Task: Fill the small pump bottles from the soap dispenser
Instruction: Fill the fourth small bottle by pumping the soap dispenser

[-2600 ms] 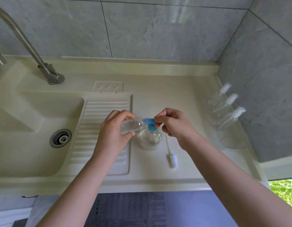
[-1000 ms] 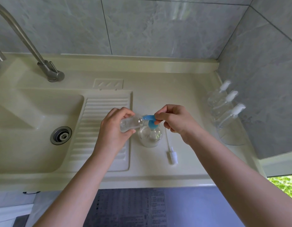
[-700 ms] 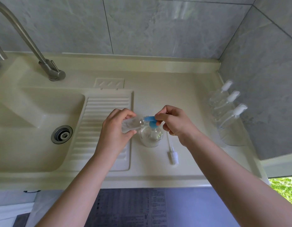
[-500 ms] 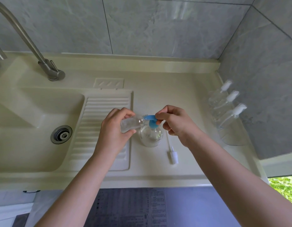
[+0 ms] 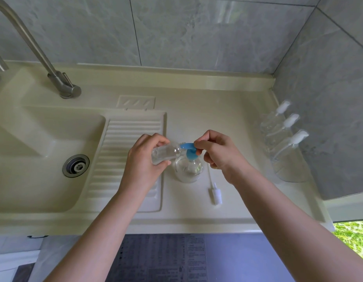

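Countertop (image 5: 196,216): loose pump (image 5: 215,192) beside dispenser (image 5: 188,168)

1. Faucet (image 5: 62,86): brushed metal, dull sheen.
2. Sink (image 5: 34,143): cream, smooth, soft gloss; ribbed drainboard (image 5: 131,139).
3. Drain (image 5: 75,165): shiny metal ring.
4. Wall tiles (image 5: 196,31): grey stone-look, polished.
5. Soap dispenser (image 5: 188,169): clear, glossy body; blue plastic pump (image 5: 189,149).
6. Small bottle (image 5: 163,154): clear plastic.
7. Loose pump cap (image 5: 216,193): white matt plastic.
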A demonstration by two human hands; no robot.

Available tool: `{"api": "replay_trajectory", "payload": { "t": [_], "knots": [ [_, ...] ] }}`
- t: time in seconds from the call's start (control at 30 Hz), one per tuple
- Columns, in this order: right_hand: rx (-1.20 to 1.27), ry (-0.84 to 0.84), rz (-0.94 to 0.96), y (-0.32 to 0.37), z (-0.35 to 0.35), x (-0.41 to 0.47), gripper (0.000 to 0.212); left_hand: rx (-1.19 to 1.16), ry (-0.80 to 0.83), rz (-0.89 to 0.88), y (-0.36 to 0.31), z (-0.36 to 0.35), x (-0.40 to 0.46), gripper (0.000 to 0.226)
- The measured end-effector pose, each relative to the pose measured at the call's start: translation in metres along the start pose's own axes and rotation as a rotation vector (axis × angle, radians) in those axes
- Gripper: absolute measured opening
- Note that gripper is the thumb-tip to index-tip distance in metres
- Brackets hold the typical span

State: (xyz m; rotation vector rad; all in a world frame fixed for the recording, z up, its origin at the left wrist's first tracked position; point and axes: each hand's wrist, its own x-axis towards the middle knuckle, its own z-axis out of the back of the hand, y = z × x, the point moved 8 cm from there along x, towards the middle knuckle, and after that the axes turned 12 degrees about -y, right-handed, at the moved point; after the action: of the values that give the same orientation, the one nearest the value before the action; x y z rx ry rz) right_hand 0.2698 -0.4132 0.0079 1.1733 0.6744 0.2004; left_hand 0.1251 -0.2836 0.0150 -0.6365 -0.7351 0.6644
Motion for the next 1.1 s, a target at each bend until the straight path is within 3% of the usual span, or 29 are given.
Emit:
{"api": "replay_trajectory", "payload": {
  "t": [1.1],
  "knots": [
    [-0.039,-0.001,-0.001,0.0019,0.0002,-0.0013,0.012,-0.008,-0.016,0.004,-0.0015,0.0019,-0.0014,0.048]
  ]
}}
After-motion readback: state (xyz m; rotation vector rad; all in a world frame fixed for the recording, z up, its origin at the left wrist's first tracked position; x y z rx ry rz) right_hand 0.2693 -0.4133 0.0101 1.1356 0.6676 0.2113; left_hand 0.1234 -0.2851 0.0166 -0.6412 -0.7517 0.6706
